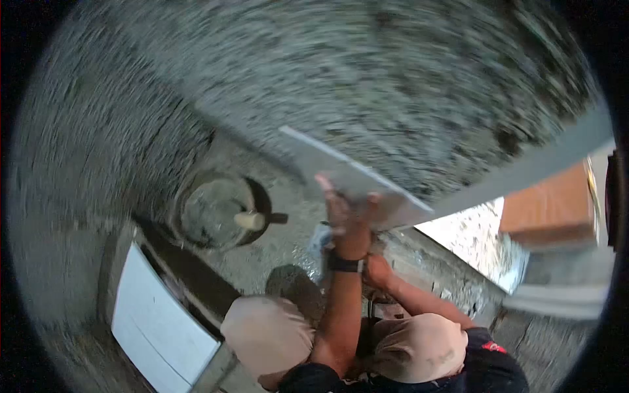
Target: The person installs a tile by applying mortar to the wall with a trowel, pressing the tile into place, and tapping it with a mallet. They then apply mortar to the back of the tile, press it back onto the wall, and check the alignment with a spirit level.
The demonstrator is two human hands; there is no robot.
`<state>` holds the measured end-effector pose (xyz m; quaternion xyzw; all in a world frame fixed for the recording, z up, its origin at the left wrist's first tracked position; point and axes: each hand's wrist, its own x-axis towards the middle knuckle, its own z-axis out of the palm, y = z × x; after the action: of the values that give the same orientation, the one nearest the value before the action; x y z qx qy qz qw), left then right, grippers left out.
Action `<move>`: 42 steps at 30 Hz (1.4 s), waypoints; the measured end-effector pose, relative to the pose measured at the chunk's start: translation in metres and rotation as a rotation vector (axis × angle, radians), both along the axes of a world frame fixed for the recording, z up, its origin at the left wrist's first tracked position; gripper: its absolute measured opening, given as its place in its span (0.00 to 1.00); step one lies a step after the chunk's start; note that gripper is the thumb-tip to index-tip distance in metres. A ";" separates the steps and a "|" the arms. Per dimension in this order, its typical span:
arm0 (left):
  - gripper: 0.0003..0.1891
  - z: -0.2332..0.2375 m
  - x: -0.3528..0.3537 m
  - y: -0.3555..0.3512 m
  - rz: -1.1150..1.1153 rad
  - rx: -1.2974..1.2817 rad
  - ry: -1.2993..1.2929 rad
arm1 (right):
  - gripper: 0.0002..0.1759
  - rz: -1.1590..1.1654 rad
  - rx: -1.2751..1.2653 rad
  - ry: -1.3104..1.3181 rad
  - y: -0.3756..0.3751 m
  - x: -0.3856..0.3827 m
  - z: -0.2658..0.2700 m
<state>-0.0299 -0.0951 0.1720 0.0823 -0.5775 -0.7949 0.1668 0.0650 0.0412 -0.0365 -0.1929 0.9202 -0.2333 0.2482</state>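
Observation:
My left hand [346,213], with a dark watch on the wrist, lies against the face of a grey tile [393,202] with a pale edge. Its fingers are spread, slightly blurred, and reach toward the upper part of the tile. The tile stands tilted along the base of a rough wall [367,78]. Just behind the left wrist, my right hand [377,270] is curled closed; the left arm covers part of it, and what it holds cannot be made out. A small whitish-blue thing [321,237] lies on the floor beside the left hand.
A round bucket [180,213] of grey wet mix, with a light-coloured handle [249,221] sticking out, stands at the left. White tiles [157,321] lie at lower left. On the right are an orange-brown box [547,203] and a brightly lit speckled surface [475,242]. My knees are close below.

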 end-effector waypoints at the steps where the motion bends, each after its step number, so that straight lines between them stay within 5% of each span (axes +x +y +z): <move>1: 0.69 0.009 0.003 0.000 -0.038 0.071 0.002 | 0.19 0.070 0.013 0.001 0.000 0.009 0.010; 3: 0.71 0.014 0.002 0.001 -0.010 0.160 0.019 | 0.25 0.053 -0.218 0.070 0.003 0.012 0.038; 5: 0.72 0.009 -0.003 0.003 0.085 -0.219 -0.060 | 0.27 0.063 -0.357 0.005 0.004 0.000 0.056; 9: 0.72 0.020 -0.002 -0.003 -0.013 0.001 -0.060 | 0.32 -0.237 -0.589 -0.168 0.004 -0.025 0.066; 18: 0.72 0.025 -0.002 -0.002 0.000 0.006 -0.058 | 0.32 -0.205 -0.561 -0.183 0.001 -0.033 0.065; 24: 0.71 0.041 0.002 -0.008 -0.114 0.308 -0.030 | 0.32 -0.198 -0.570 -0.195 -0.013 -0.035 0.061; 26: 0.71 0.024 -0.001 -0.002 -0.009 -0.003 -0.045 | 0.32 -0.193 -0.563 -0.201 -0.011 -0.041 0.060; 33: 0.72 0.031 0.000 -0.005 -0.058 0.190 -0.024 | 0.33 -0.166 -0.550 -0.208 -0.020 -0.048 0.065; 42: 0.71 0.031 0.001 -0.004 0.011 -0.171 -0.084 | 0.33 -0.145 -0.531 -0.206 -0.042 -0.065 0.070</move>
<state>-0.0292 -0.0994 0.2029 0.1042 -0.6492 -0.7377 0.1533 -0.0001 -0.0012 0.0339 -0.1602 0.8083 -0.5012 0.2641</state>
